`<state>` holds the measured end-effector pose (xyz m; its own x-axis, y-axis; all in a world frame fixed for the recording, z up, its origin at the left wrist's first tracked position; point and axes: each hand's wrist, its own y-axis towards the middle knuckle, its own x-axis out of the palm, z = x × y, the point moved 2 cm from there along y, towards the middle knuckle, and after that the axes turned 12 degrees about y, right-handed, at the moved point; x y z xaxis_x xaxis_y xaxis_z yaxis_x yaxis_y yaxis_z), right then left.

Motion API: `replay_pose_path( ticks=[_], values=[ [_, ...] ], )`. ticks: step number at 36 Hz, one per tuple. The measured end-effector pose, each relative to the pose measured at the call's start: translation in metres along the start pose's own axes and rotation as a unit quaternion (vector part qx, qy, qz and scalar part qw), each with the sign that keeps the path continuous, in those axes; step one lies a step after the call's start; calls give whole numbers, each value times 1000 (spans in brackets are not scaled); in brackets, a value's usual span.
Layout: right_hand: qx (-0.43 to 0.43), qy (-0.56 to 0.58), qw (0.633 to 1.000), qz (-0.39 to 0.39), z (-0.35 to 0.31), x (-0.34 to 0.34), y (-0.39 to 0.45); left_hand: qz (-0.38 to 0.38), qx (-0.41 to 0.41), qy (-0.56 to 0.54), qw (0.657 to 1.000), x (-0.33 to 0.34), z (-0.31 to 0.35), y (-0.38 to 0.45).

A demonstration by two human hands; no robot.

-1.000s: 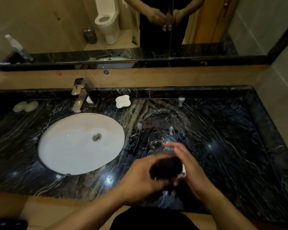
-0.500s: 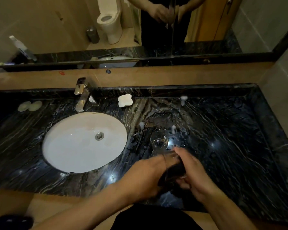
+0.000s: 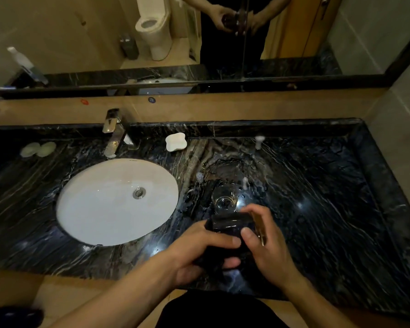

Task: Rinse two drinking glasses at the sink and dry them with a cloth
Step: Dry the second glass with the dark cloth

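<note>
Above the counter's near edge I hold one clear drinking glass (image 3: 234, 224) lying on its side, stuffed with a dark cloth (image 3: 211, 259). My left hand (image 3: 199, 254) grips the cloth where it enters and hangs below the glass. My right hand (image 3: 268, 247) grips the glass from the right, fingers wrapped over its far end. A second clear glass (image 3: 224, 201) stands upright on the black marble counter (image 3: 329, 209) just beyond my hands, touching nothing. The white oval sink (image 3: 100, 209) lies to the left, with no water running from the chrome faucet (image 3: 113, 131).
A white soap dish (image 3: 175, 142) sits behind the sink to the right of the faucet. Two pale round soaps (image 3: 38, 149) lie at the far left. A small white object (image 3: 259, 141) stands at the counter's back. Water drops spot the counter by the sink. A mirror covers the wall above.
The glass has turned in my hands and now lies more level. My right hand shifted its grip around it, while my left keeps the cloth pushed inside. The standing glass stayed put.
</note>
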<state>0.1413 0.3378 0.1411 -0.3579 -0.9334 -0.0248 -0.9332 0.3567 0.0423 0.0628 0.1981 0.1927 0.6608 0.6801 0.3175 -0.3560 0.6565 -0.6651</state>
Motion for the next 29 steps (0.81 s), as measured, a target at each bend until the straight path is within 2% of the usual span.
replay_pose_path(
  ticks=[2, 4, 5, 7, 8, 9, 11, 13, 14, 15, 16, 17, 19, 20, 21, 22, 24, 27, 29],
  values=[
    [17, 28, 999, 17, 0, 1, 0, 12, 25, 44, 999, 5, -3, 0],
    [57, 75, 994, 49, -3, 5, 2, 55, 74, 135, 986, 8, -5, 2],
    [96, 96, 988, 66, -6, 6, 4, 82, 109, 199, 970, 9, -6, 2],
    [218, 150, 961, 77, -8, 7, 7, 117, 191, 344, 912, 10, -6, 2],
    [282, 177, 941, 68, -8, 7, 8, 120, 226, 423, 869, 11, -5, 2],
    [334, 197, 920, 54, -8, 5, 7, 115, 261, 509, 812, 12, -4, 1],
    [402, 222, 888, 19, -9, 2, 5, 80, 327, 668, 664, 11, -5, 2],
    [435, 241, 867, -18, -8, 2, 4, 50, 379, 760, 526, 4, -7, 4],
    [441, 248, 862, -29, -8, 2, 3, 41, 388, 778, 492, 0, -6, 6],
    [436, 256, 862, -34, -8, 3, 2, 38, 386, 772, 504, -3, -5, 7],
    [420, 267, 867, -32, -8, 4, 1, 42, 376, 737, 560, -4, -2, 8],
    [391, 280, 877, -15, -7, 5, 1, 44, 346, 672, 654, -3, 2, 8],
    [297, 284, 911, 41, -7, 7, 0, 35, 217, 443, 869, -2, 7, 10],
    [240, 263, 932, 62, -7, 8, -1, 30, 139, 302, 943, 0, 8, 10],
    [177, 227, 955, 72, -7, 9, -2, 31, 70, 183, 980, 1, 8, 11],
    [117, 185, 973, 69, -6, 9, -3, 33, 23, 101, 994, 2, 8, 11],
    [40, 112, 991, 61, 0, 7, -5, 31, -24, 31, 999, 3, 11, 10],
    [6, 73, 995, 71, 4, 2, -5, 15, -19, 48, 999, 9, 10, 7],
    [32, 97, 991, 89, 3, 1, -4, 27, 24, 101, 994, 14, 6, 6]
  ],
)
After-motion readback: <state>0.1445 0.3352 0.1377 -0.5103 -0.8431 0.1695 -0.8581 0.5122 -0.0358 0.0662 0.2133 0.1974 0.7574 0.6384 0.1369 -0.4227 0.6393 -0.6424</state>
